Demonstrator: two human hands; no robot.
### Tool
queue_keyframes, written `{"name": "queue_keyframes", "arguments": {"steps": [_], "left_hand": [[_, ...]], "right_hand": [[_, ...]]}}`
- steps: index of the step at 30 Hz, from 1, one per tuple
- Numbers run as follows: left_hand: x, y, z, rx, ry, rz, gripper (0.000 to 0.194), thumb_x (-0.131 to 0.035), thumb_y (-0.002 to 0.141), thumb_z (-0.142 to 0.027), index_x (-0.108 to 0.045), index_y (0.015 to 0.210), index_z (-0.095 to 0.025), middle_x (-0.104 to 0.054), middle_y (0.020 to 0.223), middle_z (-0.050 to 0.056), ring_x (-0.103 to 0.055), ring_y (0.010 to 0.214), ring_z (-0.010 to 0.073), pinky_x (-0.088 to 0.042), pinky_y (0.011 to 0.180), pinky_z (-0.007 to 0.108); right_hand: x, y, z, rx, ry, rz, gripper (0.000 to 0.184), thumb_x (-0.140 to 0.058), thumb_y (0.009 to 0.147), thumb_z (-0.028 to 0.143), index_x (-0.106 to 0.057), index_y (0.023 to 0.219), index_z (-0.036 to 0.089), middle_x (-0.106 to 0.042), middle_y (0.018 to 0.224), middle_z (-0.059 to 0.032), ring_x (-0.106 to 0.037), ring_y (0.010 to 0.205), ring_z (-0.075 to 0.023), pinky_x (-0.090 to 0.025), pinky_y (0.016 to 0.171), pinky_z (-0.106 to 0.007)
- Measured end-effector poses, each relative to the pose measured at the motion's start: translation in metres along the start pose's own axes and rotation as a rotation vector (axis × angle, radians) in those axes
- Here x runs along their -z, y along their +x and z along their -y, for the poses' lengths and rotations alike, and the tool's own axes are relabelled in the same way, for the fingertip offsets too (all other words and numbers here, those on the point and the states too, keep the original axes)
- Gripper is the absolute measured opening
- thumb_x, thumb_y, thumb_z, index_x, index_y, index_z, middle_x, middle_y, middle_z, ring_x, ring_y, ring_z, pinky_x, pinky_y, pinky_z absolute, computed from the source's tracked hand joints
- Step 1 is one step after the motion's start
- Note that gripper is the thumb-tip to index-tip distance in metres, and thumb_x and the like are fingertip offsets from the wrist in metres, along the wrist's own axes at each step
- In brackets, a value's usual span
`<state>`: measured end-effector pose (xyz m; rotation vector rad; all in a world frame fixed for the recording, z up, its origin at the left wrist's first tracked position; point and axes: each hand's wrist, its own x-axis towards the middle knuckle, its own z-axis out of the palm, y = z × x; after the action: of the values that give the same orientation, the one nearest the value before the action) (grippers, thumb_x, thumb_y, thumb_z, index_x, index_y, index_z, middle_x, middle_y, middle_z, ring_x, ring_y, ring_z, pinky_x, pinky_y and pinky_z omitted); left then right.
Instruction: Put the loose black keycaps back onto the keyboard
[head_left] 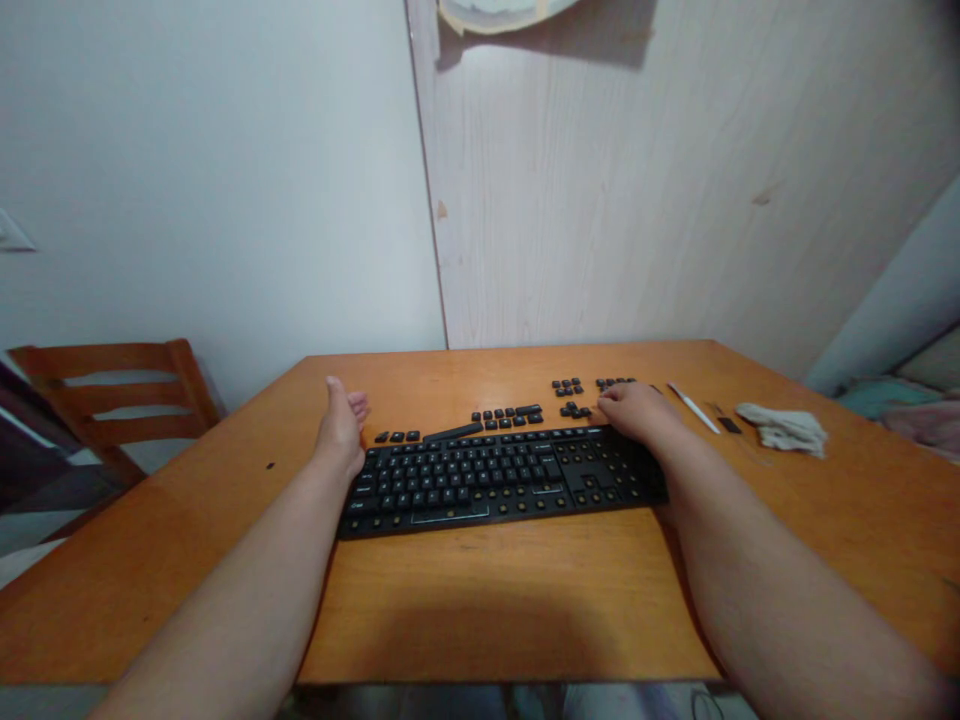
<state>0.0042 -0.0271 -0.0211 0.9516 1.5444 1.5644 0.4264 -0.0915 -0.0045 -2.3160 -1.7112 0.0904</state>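
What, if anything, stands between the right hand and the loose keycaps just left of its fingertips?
Nothing visible does: the right hand is close beside those loose keycaps, at the far edge of the keyboard. The white stick and pale cloth lie on the hand's other side, out of the way.

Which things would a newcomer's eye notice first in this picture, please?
Probably the black keyboard in the middle of the wooden table, with many key places bare along its front and right. Next come the loose keycaps, laid in groups behind it. The left hand stands open at its left end, while the right hand extends across its right end.
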Motion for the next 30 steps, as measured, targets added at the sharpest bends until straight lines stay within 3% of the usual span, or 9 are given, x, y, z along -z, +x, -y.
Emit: {"name": "queue_keyframes", "arguments": {"steps": [13,21,26,30], "left_hand": [[0.0,-0.005,-0.006,0.022,-0.099,0.071,0.101,-0.007,0.081,-0.084,-0.055,0.132,-0.012,-0.051,0.144,0.021,-0.048,0.134,0.0279,-0.031,0.113,0.042],[0.002,-0.002,-0.006,0.047,-0.128,0.091,0.098,-0.01,0.083,-0.082,-0.054,0.134,-0.012,-0.051,0.143,0.021,-0.049,0.133,0.0272,-0.032,0.113,0.041],[0.003,0.004,-0.005,0.074,-0.15,0.102,0.095,-0.011,0.083,-0.082,-0.055,0.133,-0.013,-0.051,0.144,0.02,-0.048,0.134,0.0279,-0.03,0.115,0.042],[0.002,0.008,-0.003,0.083,-0.152,0.098,0.087,-0.013,0.086,-0.078,-0.059,0.121,-0.014,-0.055,0.14,0.021,-0.051,0.131,0.0285,-0.03,0.115,0.044]], "right_hand": [[0.001,-0.001,0.0,-0.027,0.003,0.008,0.028,-0.054,0.082,0.033,-0.078,0.09,0.023,-0.074,0.105,-0.0129,-0.066,0.096,-0.0283,-0.048,0.081,-0.036],[0.003,0.0,-0.003,-0.027,0.068,-0.043,0.027,-0.054,0.08,0.032,-0.078,0.087,0.022,-0.075,0.101,-0.0114,-0.066,0.093,-0.0257,-0.047,0.078,-0.032],[0.019,0.001,-0.009,-0.038,0.155,-0.157,0.033,-0.048,0.085,0.034,-0.077,0.09,0.02,-0.075,0.087,-0.0085,-0.066,0.081,-0.0221,-0.045,0.069,-0.028],[0.031,-0.001,-0.012,-0.036,0.245,-0.26,0.039,-0.043,0.089,0.036,-0.076,0.096,0.017,-0.074,0.081,-0.0063,-0.065,0.075,-0.0192,-0.043,0.063,-0.025]]}}
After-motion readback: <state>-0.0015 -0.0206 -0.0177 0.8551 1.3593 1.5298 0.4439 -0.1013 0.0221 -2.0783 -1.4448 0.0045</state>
